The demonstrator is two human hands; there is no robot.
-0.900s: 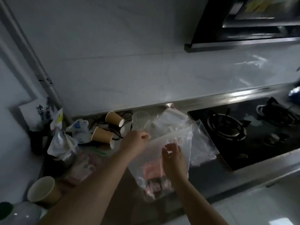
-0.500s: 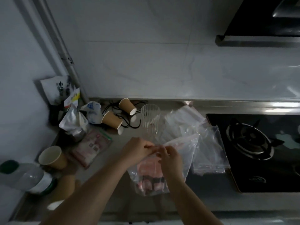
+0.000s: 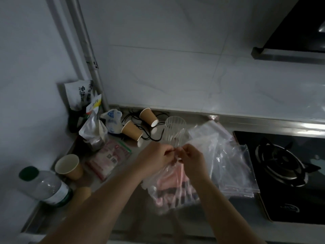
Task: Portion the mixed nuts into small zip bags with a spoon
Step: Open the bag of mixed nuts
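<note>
Head view: dim kitchen counter.
Left hand [image 3: 156,155]: pinches zip bag [image 3: 173,187] mouth, likely to part the seal.
Right hand [image 3: 190,158]: pinches the opposite lip.
Bag: hangs at 6 o'clock from glass [image 3: 174,130].

A ribbed glass [image 3: 174,131] stands upright on the surface [image 3: 123,215]; left of it lie two toppled paper cups [image 3: 132,129], farther left an upright cup [image 3: 69,166] and a bottle [image 3: 46,187]. A gas burner [image 3: 279,160] sits to its right.
</note>
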